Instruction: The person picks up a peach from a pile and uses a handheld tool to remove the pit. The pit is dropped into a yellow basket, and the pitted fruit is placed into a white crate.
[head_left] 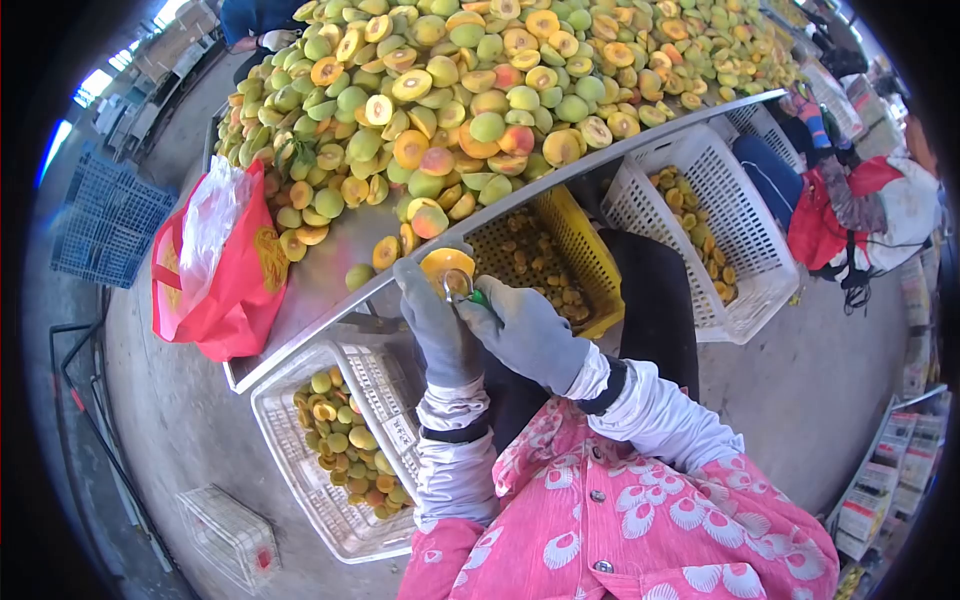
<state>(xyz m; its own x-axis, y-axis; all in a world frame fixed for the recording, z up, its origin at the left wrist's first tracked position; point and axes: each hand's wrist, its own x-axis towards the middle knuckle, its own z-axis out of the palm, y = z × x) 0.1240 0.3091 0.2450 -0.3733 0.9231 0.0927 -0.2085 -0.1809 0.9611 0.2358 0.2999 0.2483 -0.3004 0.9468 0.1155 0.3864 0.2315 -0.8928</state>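
My left hand (437, 325), in a grey glove, is closed around a peach half (449, 262) with its orange cut face turned up. In my gloved right hand (532, 332) is a pitting spoon (458, 284) with a green handle, mostly hidden by the fingers. Its metal end touches the middle of the cut face. Both hands are together just off the edge of a metal table (335, 262). On that table lies a large heap of halved peaches (440, 110), green to orange, several still showing pits.
A white crate (290, 425) of peach halves stands below left. Under the table edge a yellow crate (597, 255) holds small brown pieces; another white crate (745, 235) is at right. A red bag (225, 300) hangs at the table's left corner. Blue crates (112, 215) stand farther left.
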